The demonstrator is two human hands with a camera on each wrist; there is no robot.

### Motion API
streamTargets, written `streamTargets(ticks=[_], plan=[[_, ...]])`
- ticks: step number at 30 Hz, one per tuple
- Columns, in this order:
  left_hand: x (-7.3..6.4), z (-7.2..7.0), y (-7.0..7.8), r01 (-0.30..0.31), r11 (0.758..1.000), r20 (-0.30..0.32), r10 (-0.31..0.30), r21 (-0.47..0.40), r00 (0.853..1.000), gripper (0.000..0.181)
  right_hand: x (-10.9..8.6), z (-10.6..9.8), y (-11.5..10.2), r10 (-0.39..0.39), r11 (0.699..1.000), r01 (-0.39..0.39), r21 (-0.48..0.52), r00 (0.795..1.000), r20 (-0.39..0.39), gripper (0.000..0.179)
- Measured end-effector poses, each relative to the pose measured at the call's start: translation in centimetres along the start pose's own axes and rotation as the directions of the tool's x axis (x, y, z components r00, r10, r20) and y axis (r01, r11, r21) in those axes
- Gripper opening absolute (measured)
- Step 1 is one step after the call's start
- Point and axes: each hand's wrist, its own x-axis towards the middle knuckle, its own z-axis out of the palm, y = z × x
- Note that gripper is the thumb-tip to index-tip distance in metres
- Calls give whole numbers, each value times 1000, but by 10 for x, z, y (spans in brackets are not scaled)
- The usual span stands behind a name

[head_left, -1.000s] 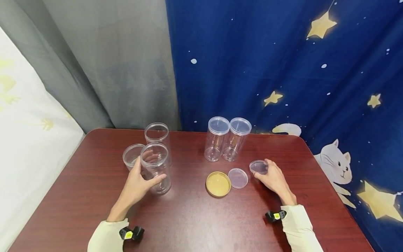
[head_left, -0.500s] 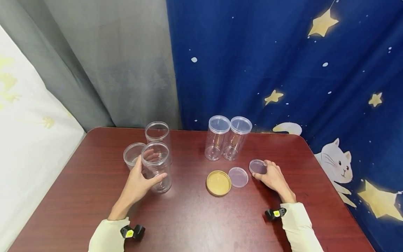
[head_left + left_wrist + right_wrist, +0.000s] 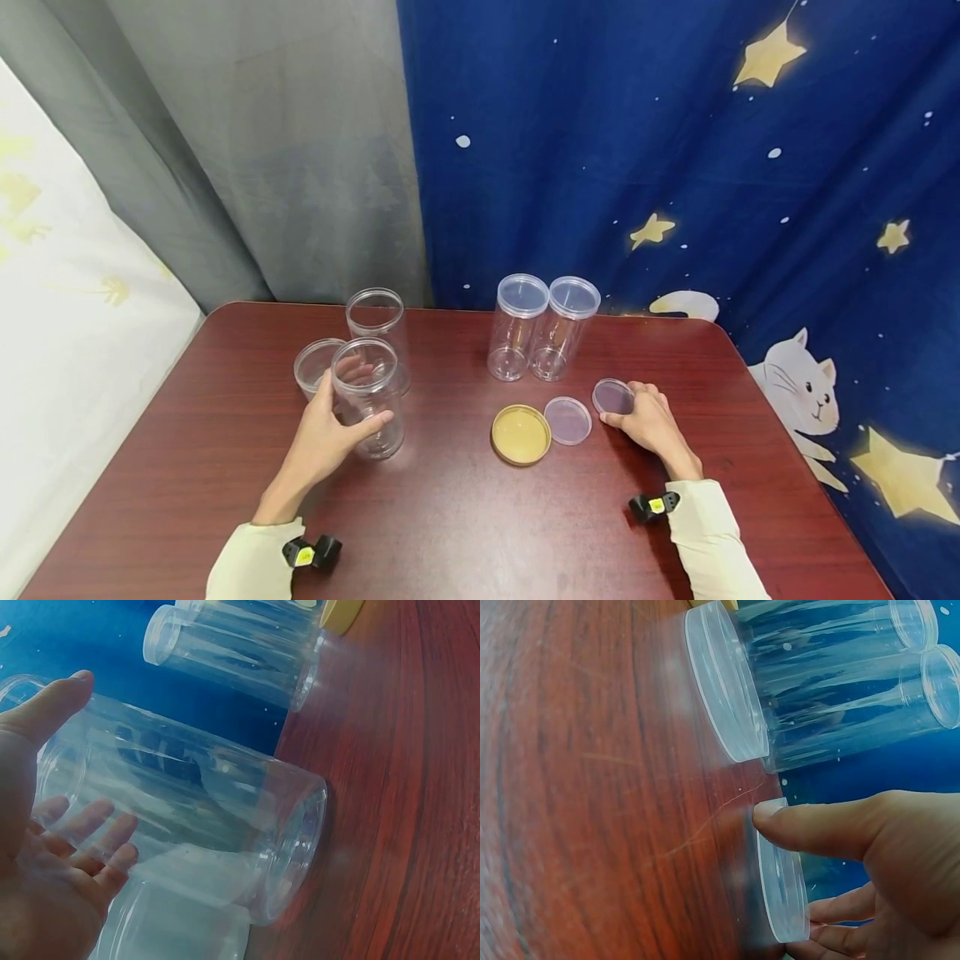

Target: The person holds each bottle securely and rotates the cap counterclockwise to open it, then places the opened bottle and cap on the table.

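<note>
My left hand (image 3: 330, 433) is wrapped around an open-topped clear plastic jar (image 3: 380, 429), thumb in front and fingers behind. In the left wrist view those fingers (image 3: 112, 832) show through the clear wall of the jar, which looks upright on the table. Over on the right, my right hand (image 3: 651, 421) pinches the rim of a clear round lid (image 3: 612, 397) between thumb and fingers. The right wrist view has this lid (image 3: 784, 892) low at the tabletop, with the thumb at its near edge. A second clear lid (image 3: 567, 421) lies flat to its left.
Two more open jars, one taller (image 3: 390, 329) and one shorter (image 3: 309, 379), stand behind my left hand. At the back middle are two lidded clear jars (image 3: 507, 350). A gold lid (image 3: 521, 436) lies on the red-brown table (image 3: 465, 525). Curtains (image 3: 525, 167) hang behind.
My left hand and its jar have shifted very slightly left. The lid in my right hand has edged a little left too. Everything else stays as it was.
</note>
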Motion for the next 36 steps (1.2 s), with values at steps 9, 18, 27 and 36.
streamTargets(ticks=[9, 18, 27, 36], plan=[[-4, -2, -2, -12, 1000, 10, 12, -23, 1000, 86, 0, 3, 0, -11, 1000, 11, -10, 1000, -5, 77], [-4, -6, 5, -34, 999, 6, 34, -18, 999, 97, -3, 5, 3, -10, 1000, 9, -24, 1000, -5, 79], [-2, -19, 29, -130, 990, -133, 137, 60, 982, 101, -2, 3, 0, -33, 999, 32, -26, 999, -8, 77], [-5, -21, 67, -184, 960, -269, 239, 213, 933, 87, -1, 3, 0, -30, 999, 30, -25, 1000, 0, 77]])
